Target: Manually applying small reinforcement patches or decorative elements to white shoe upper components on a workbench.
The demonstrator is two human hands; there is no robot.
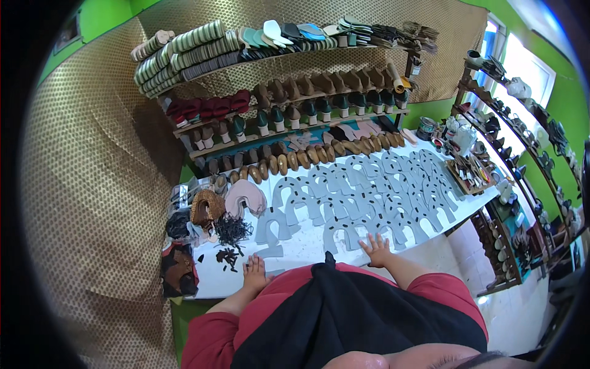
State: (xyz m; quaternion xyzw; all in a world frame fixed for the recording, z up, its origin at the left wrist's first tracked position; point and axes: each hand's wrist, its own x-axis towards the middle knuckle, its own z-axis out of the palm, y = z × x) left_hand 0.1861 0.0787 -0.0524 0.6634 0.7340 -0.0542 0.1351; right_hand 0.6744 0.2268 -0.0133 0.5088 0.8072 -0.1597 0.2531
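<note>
Palm down at the table's front edge lies my left hand (255, 271), fingers stretched out and holding nothing. It is nearest to a grey cut piece (270, 251) and a small heap of short black strips (228, 258). My right hand (377, 250) rests flat with its fingers spread beside the front row of grey U-shaped shoe uppers (344, 234). Several such uppers, most with a small black patch at the curve, cover the middle and right of the white table (295, 270). A bigger tangle of black strips (233, 229) lies farther left.
Pink U-shaped pieces (246, 198) and leopard-patterned ones (207, 206) are stacked at the left. Brown shoe lasts (301, 160) line the table's back. Behind rise shelves of heeled shoes (310, 111). A wooden tool tray (470, 174) sits at the right end, near a shoe rack (510, 147).
</note>
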